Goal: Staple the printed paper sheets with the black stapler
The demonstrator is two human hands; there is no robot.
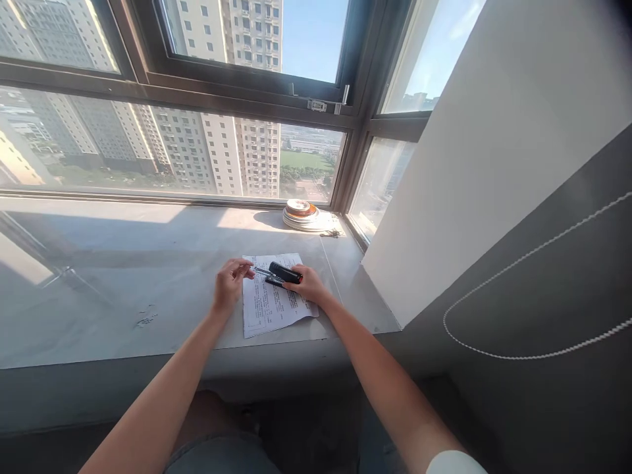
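Risk of a nipped fingertip was judged, as the black plastic stapler (285,272), held open above the printed white paper sheet (274,303) on the grey stone windowsill (123,283), was gripped by the right hand (309,284) and pinched at its metal tip by the left hand (230,283).

bare left hand (228,284), bare right hand (310,284), forearms uncovered up to the elbows, rounded white sleeve edge (457,463) on right upper arm, grey-blue denim shorts (222,457) at lower frame, bare knee (207,411) in shadow above
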